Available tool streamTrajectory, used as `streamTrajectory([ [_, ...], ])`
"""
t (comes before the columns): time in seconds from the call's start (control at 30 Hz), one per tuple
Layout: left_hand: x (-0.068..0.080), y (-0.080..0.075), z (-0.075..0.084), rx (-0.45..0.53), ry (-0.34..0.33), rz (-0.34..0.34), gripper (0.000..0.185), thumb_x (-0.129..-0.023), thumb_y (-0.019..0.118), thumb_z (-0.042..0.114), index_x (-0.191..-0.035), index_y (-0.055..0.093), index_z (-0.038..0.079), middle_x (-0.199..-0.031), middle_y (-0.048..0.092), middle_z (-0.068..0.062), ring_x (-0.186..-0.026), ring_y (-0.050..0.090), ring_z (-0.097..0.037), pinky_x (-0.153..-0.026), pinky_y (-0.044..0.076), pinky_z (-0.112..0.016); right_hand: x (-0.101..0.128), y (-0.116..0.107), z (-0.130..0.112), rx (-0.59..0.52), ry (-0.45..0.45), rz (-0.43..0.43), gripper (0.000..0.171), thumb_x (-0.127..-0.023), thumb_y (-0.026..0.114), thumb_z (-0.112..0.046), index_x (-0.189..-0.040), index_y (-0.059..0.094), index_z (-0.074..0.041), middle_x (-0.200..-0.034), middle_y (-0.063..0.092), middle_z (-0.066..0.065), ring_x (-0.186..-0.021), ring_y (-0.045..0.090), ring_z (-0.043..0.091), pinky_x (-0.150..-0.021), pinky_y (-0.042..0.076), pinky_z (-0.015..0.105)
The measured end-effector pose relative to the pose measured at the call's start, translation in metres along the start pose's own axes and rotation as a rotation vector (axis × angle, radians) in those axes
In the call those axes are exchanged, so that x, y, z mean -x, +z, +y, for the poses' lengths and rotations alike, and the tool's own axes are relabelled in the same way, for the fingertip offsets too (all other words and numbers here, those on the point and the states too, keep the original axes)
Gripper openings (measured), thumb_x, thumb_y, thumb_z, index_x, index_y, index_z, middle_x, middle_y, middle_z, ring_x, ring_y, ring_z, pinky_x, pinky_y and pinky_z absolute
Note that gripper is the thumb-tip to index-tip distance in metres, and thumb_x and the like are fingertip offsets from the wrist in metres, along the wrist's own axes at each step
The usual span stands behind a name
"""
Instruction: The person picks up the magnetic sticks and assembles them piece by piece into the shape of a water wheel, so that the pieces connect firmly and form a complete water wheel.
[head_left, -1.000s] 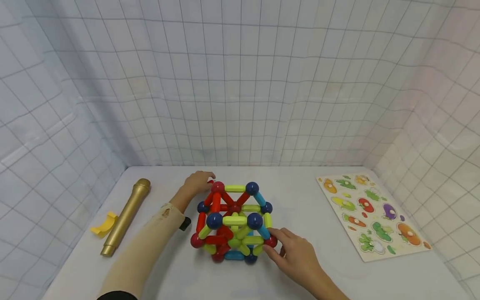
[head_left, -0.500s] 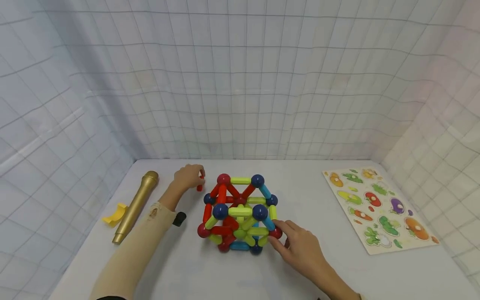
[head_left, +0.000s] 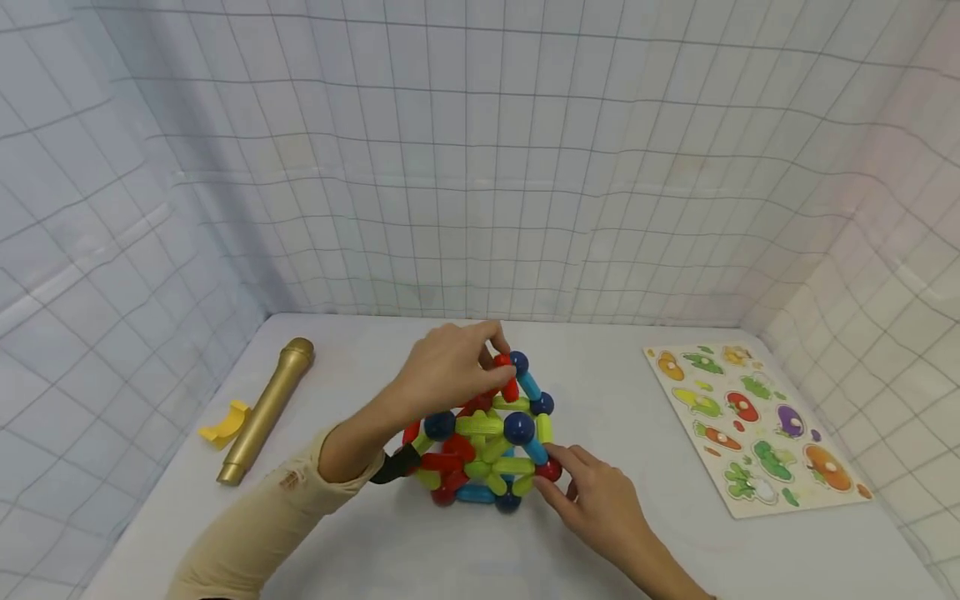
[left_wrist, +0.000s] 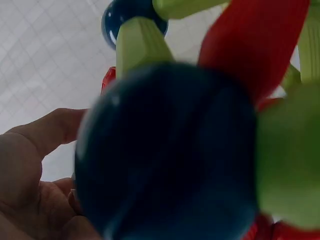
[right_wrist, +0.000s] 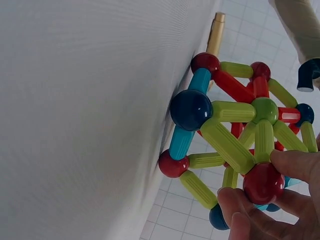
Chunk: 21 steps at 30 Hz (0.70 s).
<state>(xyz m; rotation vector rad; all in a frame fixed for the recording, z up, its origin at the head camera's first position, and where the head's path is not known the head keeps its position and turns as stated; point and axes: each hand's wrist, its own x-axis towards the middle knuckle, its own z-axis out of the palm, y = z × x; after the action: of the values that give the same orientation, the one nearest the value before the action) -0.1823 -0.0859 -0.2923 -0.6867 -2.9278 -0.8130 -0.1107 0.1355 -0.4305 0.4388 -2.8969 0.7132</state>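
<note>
A lattice of magnetic sticks and balls (head_left: 480,426) in red, blue and yellow-green stands mid-table. Above its top, my left hand (head_left: 442,371) pinches a red magnetic stick (head_left: 511,388) between thumb and fingers, right beside a dark blue ball (head_left: 517,362). The hand hides the lattice's upper left part. In the left wrist view another dark blue ball (left_wrist: 165,155) blocks most of the fingers. At the lattice's lower right corner, the thumb and fingers of my right hand (head_left: 600,500) hold a red ball (right_wrist: 263,183).
To the left lie a gold microphone-shaped tube (head_left: 266,408) and a curved yellow piece (head_left: 225,425). A vegetable peg puzzle board (head_left: 757,433) lies on the right. Grid-patterned walls (head_left: 480,208) enclose the white table (head_left: 360,558) at the back and sides.
My left hand has picked up the red stick from the table at the lattice's far left and carried it right, over the top. The right hand keeps its hold on the red ball.
</note>
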Motion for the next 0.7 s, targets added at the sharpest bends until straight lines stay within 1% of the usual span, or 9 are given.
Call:
streamTrajectory([
  [0.07,0.002,0.007,0.006,-0.003,0.013,-0.032,0.025,-0.088,0.069,0.031,-0.105,0.063,0.014,-0.089,0.075,-0.002,-0.062,0.064,-0.010,-0.052,0.050,-0.020,0.000,0.000,0.000,-0.004,-0.009,0.002,0.040,-0.085,0.073,-0.036,-0.120,0.066,-0.017,-0.090,0.066,-0.009,-0.055,0.043,-0.006,-0.051,0.040,0.013],
  [0.17,0.001,0.013,0.008,0.018,0.009,-0.053,0.024,-0.088,0.070,0.029,-0.105,0.063,0.014,-0.084,0.074,-0.001,-0.052,0.058,-0.008,-0.049,0.048,-0.022,0.000,0.001,0.001,-0.010,-0.017,0.005,0.040,-0.085,0.074,-0.036,-0.120,0.067,-0.017,-0.090,0.066,-0.009,-0.055,0.043,-0.007,-0.051,0.041,0.013],
  [0.27,-0.004,0.017,0.007,0.032,0.005,-0.079,0.024,-0.089,0.068,0.028,-0.108,0.062,0.015,-0.080,0.072,0.000,-0.050,0.056,-0.009,-0.048,0.047,-0.022,0.000,0.001,0.002,-0.010,-0.021,0.009,0.040,-0.085,0.073,-0.036,-0.120,0.067,-0.017,-0.089,0.066,-0.010,-0.055,0.043,-0.007,-0.051,0.040,0.013],
  [0.37,-0.009,0.021,0.004,0.035,0.009,-0.128,0.028,-0.091,0.066,0.026,-0.116,0.060,0.017,-0.074,0.069,0.000,-0.049,0.054,-0.011,-0.046,0.043,-0.021,0.001,0.001,0.003,-0.008,-0.028,0.014,0.039,-0.086,0.073,-0.037,-0.119,0.067,-0.017,-0.088,0.065,-0.010,-0.055,0.043,-0.007,-0.051,0.040,0.013],
  [0.4,-0.011,0.023,0.003,0.047,0.010,-0.151,0.030,-0.091,0.066,0.025,-0.119,0.059,0.018,-0.074,0.069,0.000,-0.049,0.054,-0.011,-0.045,0.043,-0.021,0.001,0.002,0.003,-0.008,-0.030,0.016,0.039,-0.086,0.073,-0.037,-0.119,0.067,-0.017,-0.087,0.065,-0.011,-0.055,0.042,-0.007,-0.050,0.040,0.013],
  [0.5,-0.015,0.026,0.002,0.095,0.003,-0.229,0.041,-0.090,0.067,0.024,-0.129,0.054,0.020,-0.081,0.070,-0.002,-0.056,0.059,-0.015,-0.048,0.046,-0.021,0.002,0.002,0.003,-0.012,-0.039,0.014,0.037,-0.086,0.073,-0.036,-0.118,0.068,-0.018,-0.086,0.064,-0.012,-0.055,0.042,-0.007,-0.050,0.040,0.014],
  [0.57,-0.017,0.026,0.002,0.148,-0.010,-0.277,0.047,-0.089,0.068,0.023,-0.133,0.051,0.022,-0.085,0.071,-0.004,-0.062,0.063,-0.021,-0.052,0.049,-0.024,0.002,0.002,0.003,-0.014,-0.045,0.012,0.036,-0.086,0.073,-0.036,-0.117,0.068,-0.019,-0.085,0.063,-0.012,-0.055,0.042,-0.007,-0.050,0.040,0.014],
  [0.6,-0.018,0.026,0.002,0.175,-0.021,-0.297,0.050,-0.089,0.069,0.023,-0.135,0.050,0.024,-0.088,0.071,-0.002,-0.067,0.065,-0.022,-0.055,0.052,-0.026,0.002,0.002,0.003,-0.014,-0.047,0.010,0.035,-0.086,0.073,-0.035,-0.117,0.068,-0.019,-0.085,0.062,-0.013,-0.055,0.042,-0.007,-0.050,0.039,0.014],
  [0.7,-0.021,0.025,0.000,0.246,-0.051,-0.342,0.055,-0.090,0.069,0.022,-0.140,0.046,0.027,-0.087,0.072,-0.002,-0.073,0.068,-0.029,-0.063,0.056,-0.033,0.001,0.001,0.002,-0.016,-0.053,0.010,0.035,-0.086,0.073,-0.035,-0.117,0.068,-0.019,-0.084,0.062,-0.013,-0.055,0.042,-0.007,-0.050,0.039,0.014],
])
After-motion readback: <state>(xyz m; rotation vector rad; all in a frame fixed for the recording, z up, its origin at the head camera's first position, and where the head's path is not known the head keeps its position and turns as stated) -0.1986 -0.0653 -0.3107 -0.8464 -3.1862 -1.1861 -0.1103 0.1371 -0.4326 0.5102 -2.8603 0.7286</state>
